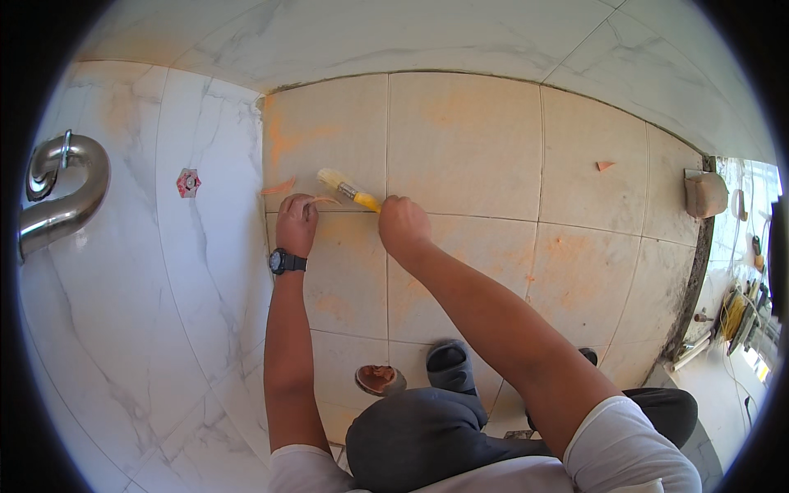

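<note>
My right hand (403,225) is closed round the yellow handle of a paintbrush (349,191), whose pale bristles point to the far left, just above the floor tiles. Close by on the left, my left hand (297,222), with a black watch (286,261) on its wrist, pinches a thin, curved, peach-coloured strip (325,200). A similar orange piece (278,187) lies on the floor beyond that hand, beside the wall. Orange dust marks the beige floor tiles (464,148) around both hands. The tips of the right fingers are hidden.
A small bowl (396,382) with reddish-brown stuff stands near my sandalled foot (449,366). A bent metal pipe (90,177) and a red fitting (188,182) are on the left marble wall. Right: an orange shard (605,166), a brownish block (707,195), tools and cables (734,312).
</note>
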`<action>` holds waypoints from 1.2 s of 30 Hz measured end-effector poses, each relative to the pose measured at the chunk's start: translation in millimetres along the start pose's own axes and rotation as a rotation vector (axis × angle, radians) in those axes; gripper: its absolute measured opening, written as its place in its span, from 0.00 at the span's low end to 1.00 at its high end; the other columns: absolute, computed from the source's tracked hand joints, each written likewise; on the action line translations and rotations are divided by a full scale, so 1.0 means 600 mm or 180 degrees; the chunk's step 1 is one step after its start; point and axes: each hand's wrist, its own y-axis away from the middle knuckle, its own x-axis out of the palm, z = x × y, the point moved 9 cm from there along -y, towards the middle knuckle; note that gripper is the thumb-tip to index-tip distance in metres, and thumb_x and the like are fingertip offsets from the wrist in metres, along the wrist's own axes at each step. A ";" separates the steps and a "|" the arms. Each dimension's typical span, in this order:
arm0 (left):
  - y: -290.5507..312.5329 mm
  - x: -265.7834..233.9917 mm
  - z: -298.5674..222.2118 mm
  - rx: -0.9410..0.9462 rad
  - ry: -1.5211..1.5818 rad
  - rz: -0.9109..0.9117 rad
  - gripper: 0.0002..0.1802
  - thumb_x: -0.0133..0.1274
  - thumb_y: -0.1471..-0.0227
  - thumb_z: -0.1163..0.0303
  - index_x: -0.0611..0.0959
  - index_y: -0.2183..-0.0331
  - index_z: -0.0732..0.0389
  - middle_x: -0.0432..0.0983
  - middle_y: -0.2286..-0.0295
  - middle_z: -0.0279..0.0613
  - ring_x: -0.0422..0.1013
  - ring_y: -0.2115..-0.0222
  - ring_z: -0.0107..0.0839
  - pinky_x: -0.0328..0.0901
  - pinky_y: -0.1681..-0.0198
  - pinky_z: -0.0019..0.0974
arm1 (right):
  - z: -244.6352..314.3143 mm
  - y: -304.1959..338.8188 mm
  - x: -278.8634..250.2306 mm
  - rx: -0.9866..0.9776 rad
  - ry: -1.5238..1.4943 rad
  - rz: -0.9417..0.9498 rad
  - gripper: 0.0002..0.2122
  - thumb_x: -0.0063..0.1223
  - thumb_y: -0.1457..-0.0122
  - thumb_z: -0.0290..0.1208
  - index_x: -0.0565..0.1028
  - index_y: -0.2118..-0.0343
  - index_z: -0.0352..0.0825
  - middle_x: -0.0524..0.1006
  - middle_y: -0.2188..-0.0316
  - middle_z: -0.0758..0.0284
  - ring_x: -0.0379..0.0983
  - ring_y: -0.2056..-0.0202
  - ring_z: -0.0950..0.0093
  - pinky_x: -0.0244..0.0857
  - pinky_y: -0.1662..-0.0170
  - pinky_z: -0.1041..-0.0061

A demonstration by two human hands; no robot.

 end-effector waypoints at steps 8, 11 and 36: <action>-0.026 0.048 0.014 -0.0222 -0.0384 0.0782 0.12 0.55 0.50 0.79 0.83 0.61 0.64 0.75 0.60 0.48 0.73 0.61 0.47 0.70 0.58 0.43 | -0.128 0.030 -0.157 -0.0313 0.0201 -0.0704 0.07 0.56 0.48 0.27 0.74 0.68 0.31 0.77 0.66 0.55 0.76 0.62 0.56 0.72 0.59 0.60; -0.028 0.051 0.014 -0.0131 -0.0458 0.0762 0.11 0.54 0.50 0.79 0.83 0.62 0.65 0.75 0.61 0.48 0.74 0.61 0.47 0.70 0.57 0.44 | -0.262 0.061 -0.309 -0.0413 0.0813 -0.1367 0.07 0.52 0.46 0.26 0.75 0.65 0.32 0.73 0.60 0.58 0.73 0.57 0.60 0.72 0.56 0.64; -0.021 -0.013 0.202 -0.1177 -0.0981 0.0391 0.05 0.55 0.52 0.73 0.80 0.72 0.64 0.74 0.79 0.53 0.71 0.78 0.50 0.66 0.73 0.46 | -0.505 0.248 -0.409 -0.0385 0.0537 -0.1099 0.07 0.55 0.46 0.28 0.70 0.69 0.32 0.75 0.71 0.54 0.73 0.67 0.51 0.67 0.63 0.55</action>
